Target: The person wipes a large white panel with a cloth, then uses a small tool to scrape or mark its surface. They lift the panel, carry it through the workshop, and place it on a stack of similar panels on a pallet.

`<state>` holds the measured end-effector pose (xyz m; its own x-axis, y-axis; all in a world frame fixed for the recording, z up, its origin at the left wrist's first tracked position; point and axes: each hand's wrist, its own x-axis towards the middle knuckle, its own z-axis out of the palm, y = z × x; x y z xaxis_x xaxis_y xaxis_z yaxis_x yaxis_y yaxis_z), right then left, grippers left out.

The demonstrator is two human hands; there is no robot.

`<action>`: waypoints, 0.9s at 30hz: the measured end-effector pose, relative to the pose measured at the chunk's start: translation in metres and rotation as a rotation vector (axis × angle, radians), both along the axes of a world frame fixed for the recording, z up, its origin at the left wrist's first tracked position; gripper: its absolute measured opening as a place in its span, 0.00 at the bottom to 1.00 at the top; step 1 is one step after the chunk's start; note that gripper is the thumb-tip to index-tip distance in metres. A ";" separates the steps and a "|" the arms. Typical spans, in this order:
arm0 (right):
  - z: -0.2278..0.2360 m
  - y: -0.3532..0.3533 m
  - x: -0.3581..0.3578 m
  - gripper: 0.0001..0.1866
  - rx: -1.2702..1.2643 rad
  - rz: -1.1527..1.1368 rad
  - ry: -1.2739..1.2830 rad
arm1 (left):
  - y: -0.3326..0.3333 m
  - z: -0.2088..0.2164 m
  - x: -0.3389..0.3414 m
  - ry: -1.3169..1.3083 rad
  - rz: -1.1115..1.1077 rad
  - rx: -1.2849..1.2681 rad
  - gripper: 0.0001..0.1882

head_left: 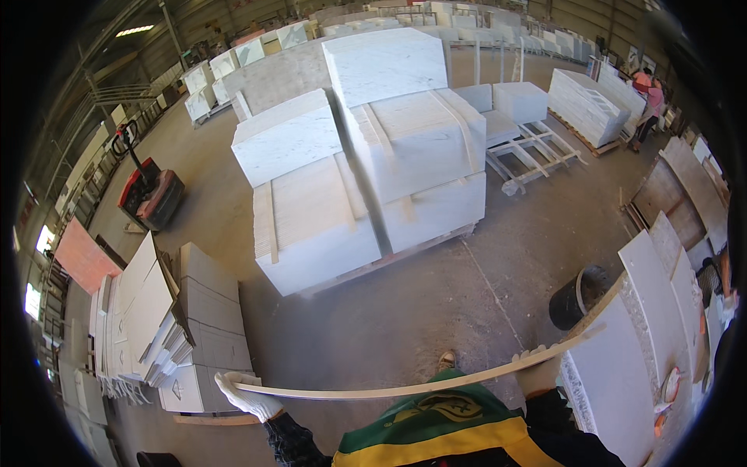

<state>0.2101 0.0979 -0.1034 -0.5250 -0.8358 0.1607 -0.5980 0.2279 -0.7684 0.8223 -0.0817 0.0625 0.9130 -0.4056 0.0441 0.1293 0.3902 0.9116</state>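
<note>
The white-gloved left hand (249,398) is pinching one end of a long, thin, wood-toned strip (389,392) while the white-gloved right hand (537,375) is gripping it farther along.

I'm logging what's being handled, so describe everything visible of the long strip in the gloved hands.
The strip is long, thin and pale tan, apparently wood. It runs crosswise in front of the green-and-yellow apron. The left hand grips it near one end; the right hand holds it farther along, with a length extending beyond. It looks bowed, though the fisheye view may cause that.
</note>
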 end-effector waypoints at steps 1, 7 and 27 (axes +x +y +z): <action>-0.001 -0.012 -0.003 0.18 0.098 0.013 0.148 | -0.001 -0.008 0.008 0.040 -0.071 -0.021 0.19; 0.053 -0.110 0.015 0.15 0.318 0.309 1.050 | -0.044 -0.013 0.010 0.034 -0.163 -0.126 0.15; 0.015 -0.417 0.055 0.12 0.207 -0.861 4.145 | -0.151 0.022 0.006 -0.394 0.293 -0.002 0.23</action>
<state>0.2650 -0.3192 -0.0881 0.1884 -0.9536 -0.2349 0.9251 0.2526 -0.2835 0.8287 -0.2324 0.0849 0.9022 -0.1339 0.4101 -0.3410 0.3607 0.8681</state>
